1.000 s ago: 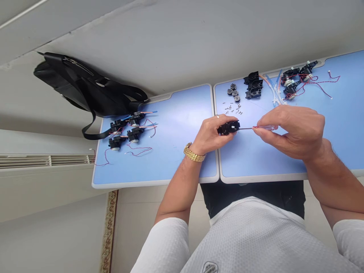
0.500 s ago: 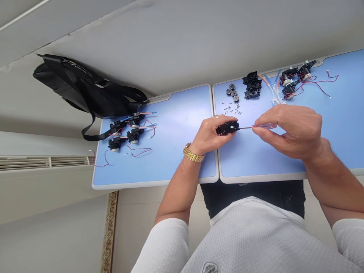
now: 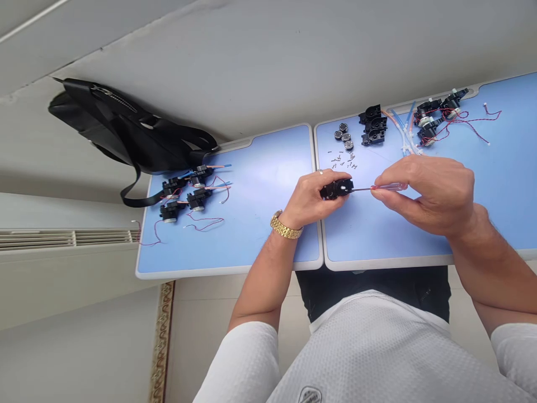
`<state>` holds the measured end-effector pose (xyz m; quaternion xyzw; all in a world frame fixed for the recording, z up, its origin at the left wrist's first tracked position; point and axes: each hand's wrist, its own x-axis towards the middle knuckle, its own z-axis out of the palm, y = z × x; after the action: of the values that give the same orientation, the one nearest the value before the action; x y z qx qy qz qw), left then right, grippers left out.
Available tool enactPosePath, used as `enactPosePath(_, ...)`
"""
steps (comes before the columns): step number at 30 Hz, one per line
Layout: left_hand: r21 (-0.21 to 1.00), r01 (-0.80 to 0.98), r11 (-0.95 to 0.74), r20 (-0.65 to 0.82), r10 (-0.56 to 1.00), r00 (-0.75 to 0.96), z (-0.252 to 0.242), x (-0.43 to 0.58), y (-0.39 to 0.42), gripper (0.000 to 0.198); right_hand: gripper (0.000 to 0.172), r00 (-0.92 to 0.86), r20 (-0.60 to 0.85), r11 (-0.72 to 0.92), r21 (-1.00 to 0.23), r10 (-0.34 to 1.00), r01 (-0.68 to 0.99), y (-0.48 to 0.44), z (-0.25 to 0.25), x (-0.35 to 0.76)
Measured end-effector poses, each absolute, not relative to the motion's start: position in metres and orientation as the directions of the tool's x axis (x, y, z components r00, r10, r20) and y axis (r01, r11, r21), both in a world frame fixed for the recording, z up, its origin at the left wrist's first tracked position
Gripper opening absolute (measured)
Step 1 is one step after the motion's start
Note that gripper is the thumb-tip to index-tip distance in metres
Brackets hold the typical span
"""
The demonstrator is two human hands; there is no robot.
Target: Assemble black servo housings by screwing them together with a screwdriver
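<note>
Left hand (image 3: 310, 198), right hand (image 3: 432, 193), blue tabletop (image 3: 260, 173), black bag (image 3: 134, 137), slatted wall heater (image 3: 62, 239)

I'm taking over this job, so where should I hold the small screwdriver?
Hold the screwdriver's red handle from the right, as the right hand does: it is the thick part, and the thin shaft points left at the black housing.
</note>
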<state>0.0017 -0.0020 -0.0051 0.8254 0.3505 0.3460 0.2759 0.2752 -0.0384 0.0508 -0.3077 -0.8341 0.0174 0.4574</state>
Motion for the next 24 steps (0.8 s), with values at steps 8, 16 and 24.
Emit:
enactPosePath(8,0.729,0.395,-0.559,0.332,0.793,0.51,-0.0032,0.0023,-0.0026,0.03,0.016,-0.409,0.739,0.808,-0.307,0.536,0.504,-0.0393,0.0523,0.2766)
enactPosePath(16,0.728,0.434,-0.531,0.293,0.813,0.503,-0.0057,0.0019,-0.0012,0.032,0.024,-0.447,0.664,0.755,-0.285,0.6,0.59,-0.0405,0.0511,0.2775)
enactPosePath(24,0.715,0.459,-0.528,0.271,0.814,0.515,-0.0064,0.0018,-0.0009,0.031,0.053,-0.443,0.665,0.693,-0.159,0.601,0.703,-0.0379,0.0431,0.282)
